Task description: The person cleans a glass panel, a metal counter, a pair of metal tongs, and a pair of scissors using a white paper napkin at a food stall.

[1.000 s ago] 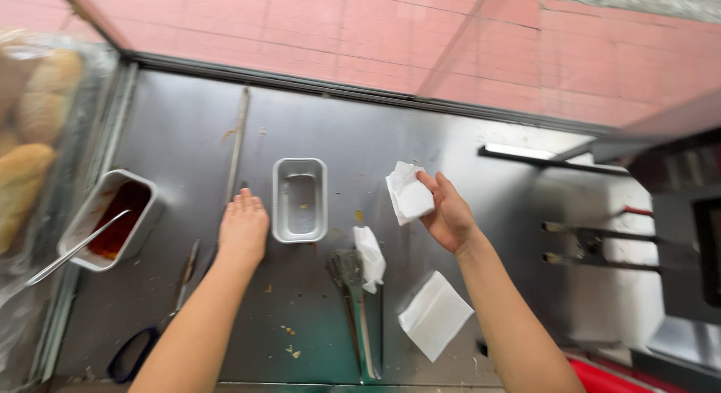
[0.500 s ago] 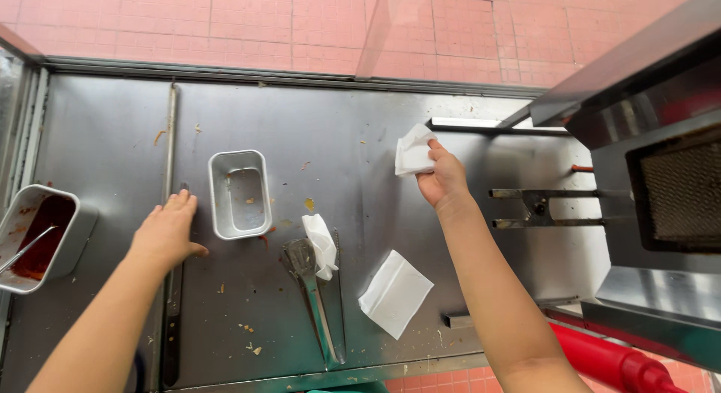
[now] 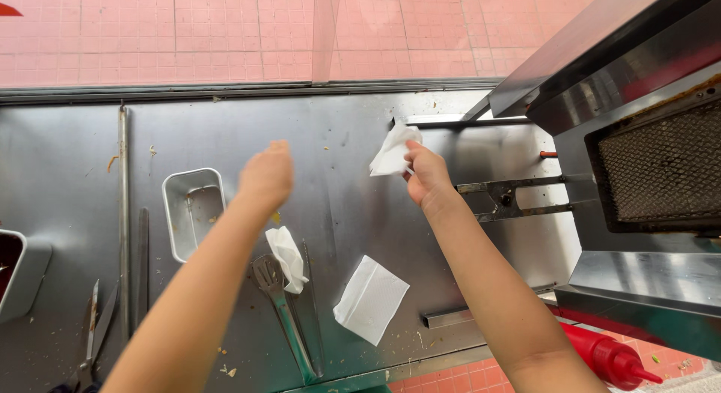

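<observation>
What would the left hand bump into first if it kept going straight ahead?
Probably nothing soon. The left hand points across bare steel counter toward the far edge and glass. The tray lies off to its left. Its height is unclear.

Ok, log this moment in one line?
right hand: holds napkin | left hand: raised, empty | counter: tin, tongs, folded napkin

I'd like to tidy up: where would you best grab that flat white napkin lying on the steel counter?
Pinch the folded napkin at its near corner, coming from the counter's front edge. It lies flat, so a corner probably lifts more easily than the middle, and that side looks clear of the tongs.
</observation>
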